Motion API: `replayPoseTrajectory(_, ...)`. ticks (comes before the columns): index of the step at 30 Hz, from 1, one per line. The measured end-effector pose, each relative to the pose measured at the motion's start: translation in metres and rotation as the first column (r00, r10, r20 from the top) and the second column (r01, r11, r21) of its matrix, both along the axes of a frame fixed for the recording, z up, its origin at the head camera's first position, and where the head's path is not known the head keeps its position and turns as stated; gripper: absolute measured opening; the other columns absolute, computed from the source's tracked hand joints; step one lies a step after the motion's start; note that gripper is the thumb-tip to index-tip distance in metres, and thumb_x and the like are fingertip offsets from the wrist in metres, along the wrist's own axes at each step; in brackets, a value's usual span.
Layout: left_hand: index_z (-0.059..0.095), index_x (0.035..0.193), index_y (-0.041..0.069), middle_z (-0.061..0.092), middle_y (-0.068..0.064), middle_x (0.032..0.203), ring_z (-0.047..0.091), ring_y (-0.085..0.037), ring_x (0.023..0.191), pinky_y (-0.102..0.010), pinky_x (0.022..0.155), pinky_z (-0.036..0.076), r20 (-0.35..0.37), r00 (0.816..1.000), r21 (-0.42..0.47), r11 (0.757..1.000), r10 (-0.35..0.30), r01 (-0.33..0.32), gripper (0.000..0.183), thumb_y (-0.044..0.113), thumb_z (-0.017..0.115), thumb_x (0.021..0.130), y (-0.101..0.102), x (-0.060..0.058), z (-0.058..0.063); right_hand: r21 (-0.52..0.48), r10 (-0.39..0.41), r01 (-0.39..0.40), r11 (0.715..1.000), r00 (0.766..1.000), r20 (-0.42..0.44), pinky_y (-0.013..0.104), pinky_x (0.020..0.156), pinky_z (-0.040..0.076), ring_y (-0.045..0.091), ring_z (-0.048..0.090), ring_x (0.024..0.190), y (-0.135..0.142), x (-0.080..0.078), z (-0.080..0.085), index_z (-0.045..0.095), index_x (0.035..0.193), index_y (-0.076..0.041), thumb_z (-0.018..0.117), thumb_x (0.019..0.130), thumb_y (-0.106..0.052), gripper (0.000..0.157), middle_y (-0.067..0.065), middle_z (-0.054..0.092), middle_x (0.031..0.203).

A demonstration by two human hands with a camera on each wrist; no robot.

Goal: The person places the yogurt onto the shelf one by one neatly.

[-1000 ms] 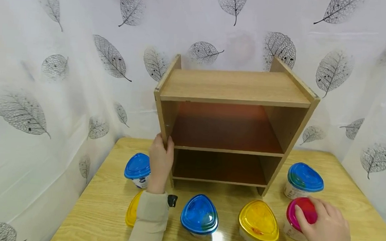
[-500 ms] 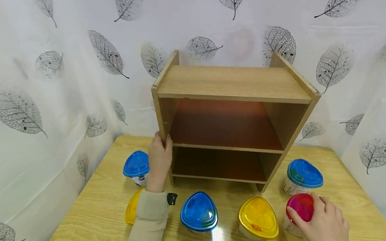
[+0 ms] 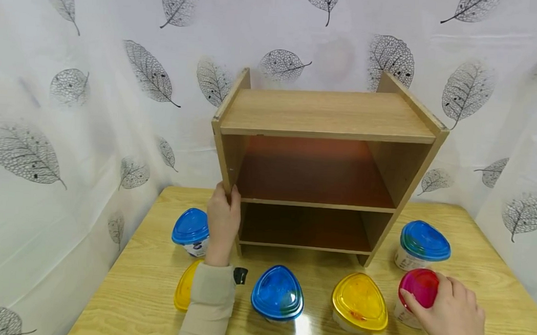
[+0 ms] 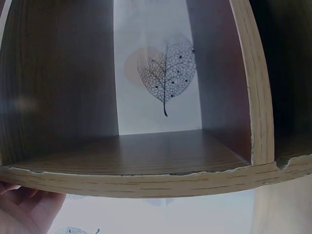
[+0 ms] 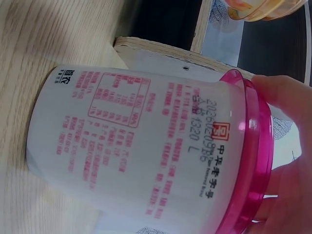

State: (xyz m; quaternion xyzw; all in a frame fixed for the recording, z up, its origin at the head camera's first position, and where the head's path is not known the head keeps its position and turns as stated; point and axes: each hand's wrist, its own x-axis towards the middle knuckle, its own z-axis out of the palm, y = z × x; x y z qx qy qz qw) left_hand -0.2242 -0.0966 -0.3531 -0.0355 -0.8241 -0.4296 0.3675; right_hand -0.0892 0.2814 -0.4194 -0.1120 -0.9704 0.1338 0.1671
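Observation:
A wooden shelf unit (image 3: 318, 114) with bare shelves stands at the back of the table. My left hand (image 3: 222, 221) grips the front edge of its left side panel. In the left wrist view the fingers (image 4: 34, 209) show at that panel's edge (image 4: 146, 186). At the right, my right hand (image 3: 458, 312) holds a white tub with a pink lid (image 3: 422, 287), thumb and fingers spread round the lid. Close up in the right wrist view, the printed tub (image 5: 146, 146) has its base on the table. Beside it stands a yellow-lidded tub (image 3: 360, 301).
One blue-lidded tub (image 3: 423, 243) is behind the pink-lidded one, another blue-lidded tub (image 3: 277, 293) is front centre. Left of the shelf stands a further blue-lidded tub (image 3: 191, 229). My left sleeve (image 3: 209, 302) partly covers a yellow lid (image 3: 185, 288). Leaf-printed curtain hangs behind.
My right thumb has shifted from over the pink lid to its near-left edge. The left hand keeps its hold on the panel. The head view has tilted slightly.

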Motion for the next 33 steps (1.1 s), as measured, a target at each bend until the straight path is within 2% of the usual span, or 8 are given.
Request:
replayPoseTrajectory(6,0.053,0.100,-0.010,0.061,-0.022,0.088,0.058,-0.029,0.067,-0.040,0.054,0.049,-0.001,1.000,0.004,1.000,0.000,0.000,0.029,0.017,0.046,0.091,0.0002,-0.0005,-0.0005,-0.002,0.010,-0.010,1.000,1.000,0.000,0.061,0.062,0.034,0.049,0.034,0.087,0.0007,-0.0003,-0.0010,0.046,0.106,0.014,0.067,0.066,-0.055,0.083,0.035,0.043,0.099)
replayPoseTrajectory(12,0.054,0.099,-0.010,0.061,-0.022,0.084,0.058,-0.029,0.064,-0.039,0.051,0.048,-0.009,1.000,0.004,1.000,0.006,-0.006,0.028,0.016,0.047,0.090,0.0004,-0.0005,-0.0002,-0.014,0.058,-0.059,0.998,0.996,-0.067,0.059,0.064,0.035,0.048,0.035,0.084,0.0011,0.0005,-0.0022,0.046,0.103,0.017,0.072,0.065,-0.045,0.077,0.035,0.044,0.097)
replayPoseTrajectory(18,0.054,0.100,-0.010,0.061,-0.023,0.089,0.059,-0.030,0.068,-0.040,0.055,0.050,0.006,1.000,0.014,1.000,0.002,-0.002,0.028,0.016,0.046,0.091,0.0015,0.0018,0.0017,-0.036,0.104,-0.109,0.993,0.987,-0.124,0.055,0.068,0.034,0.047,0.035,0.085,0.0029,0.0002,-0.0044,0.045,0.101,0.020,0.076,0.063,-0.033,0.072,0.036,0.045,0.095)
replayPoseTrajectory(26,0.053,0.099,-0.010,0.061,-0.023,0.090,0.059,-0.031,0.070,-0.041,0.057,0.050,0.017,1.000,0.015,1.000,0.002,-0.003,0.028,0.016,0.045,0.091,0.0014,0.0025,0.0025,-0.054,0.135,-0.141,0.989,0.986,-0.100,0.057,0.069,0.035,0.047,0.035,0.087,0.0061,-0.0006,-0.0065,0.042,0.103,0.021,0.077,0.061,-0.025,0.071,0.036,0.044,0.098)
replayPoseTrajectory(33,0.053,0.100,-0.009,0.061,-0.022,0.089,0.059,-0.030,0.068,-0.039,0.056,0.050,0.020,1.000,0.017,1.000,0.004,-0.005,0.028,0.017,0.045,0.091,0.0015,0.0017,0.0005,-0.059,0.145,-0.151,0.987,0.985,-0.095,0.058,0.068,0.036,0.047,0.034,0.089,0.0069,0.0002,-0.0069,0.041,0.105,0.020,0.076,0.063,-0.026,0.072,0.035,0.042,0.101)
